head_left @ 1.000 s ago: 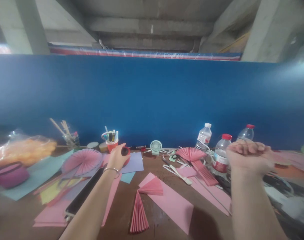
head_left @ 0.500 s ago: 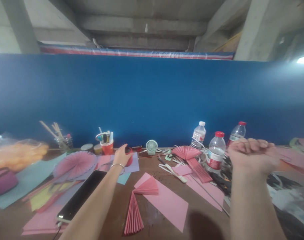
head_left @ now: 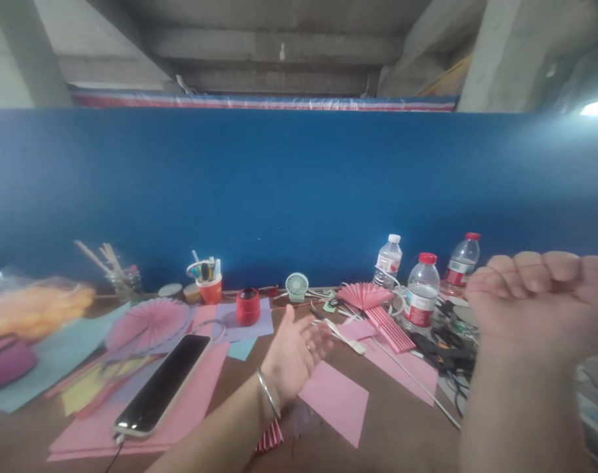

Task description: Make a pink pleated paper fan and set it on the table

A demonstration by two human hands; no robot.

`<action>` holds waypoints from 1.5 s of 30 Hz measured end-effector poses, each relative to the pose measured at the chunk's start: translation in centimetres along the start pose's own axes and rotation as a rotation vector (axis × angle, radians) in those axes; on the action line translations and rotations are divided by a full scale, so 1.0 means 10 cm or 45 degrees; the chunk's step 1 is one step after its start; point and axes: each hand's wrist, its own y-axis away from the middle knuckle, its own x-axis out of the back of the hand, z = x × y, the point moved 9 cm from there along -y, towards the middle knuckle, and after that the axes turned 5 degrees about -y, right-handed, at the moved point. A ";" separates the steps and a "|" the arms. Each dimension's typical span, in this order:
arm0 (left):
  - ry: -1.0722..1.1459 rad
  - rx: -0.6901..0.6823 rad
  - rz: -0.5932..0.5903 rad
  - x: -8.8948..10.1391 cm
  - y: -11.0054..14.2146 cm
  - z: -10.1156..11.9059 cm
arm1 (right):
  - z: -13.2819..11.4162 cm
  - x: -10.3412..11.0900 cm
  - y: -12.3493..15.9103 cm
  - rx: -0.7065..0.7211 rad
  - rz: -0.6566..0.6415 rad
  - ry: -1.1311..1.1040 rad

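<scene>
Your left hand hangs empty, fingers spread; your right hand curls its fingers into a fist, with nothing seen inside. The pleated pink paper piece, mostly hidden from view, lies on the brown table, its visible folds already made; the flat pink paper sheet nearby is unpleated.

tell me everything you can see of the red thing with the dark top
The red thing is a small, squat, rounded body with a dark top, smooth-looking, perhaps plastic. A small dark mark shows on its front, too small to read. It stands upright on a sheet of lilac paper, between the orange-red cup and the pale green fan. No hand touches it; the open left hand is apart from it, nearer the camera. Its back is hidden.
</scene>
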 end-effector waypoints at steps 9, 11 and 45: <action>0.337 -0.481 0.497 0.84 -0.18 0.84 | 0.05 0.27 -0.14 0.016 0.097 0.463; 0.296 -0.460 0.547 0.98 -0.16 0.78 | 0.03 0.35 -0.17 0.145 0.143 0.941; 0.112 -0.445 0.661 1.38 -0.08 0.15 | 2.67 0.84 0.93 -0.770 -0.961 2.135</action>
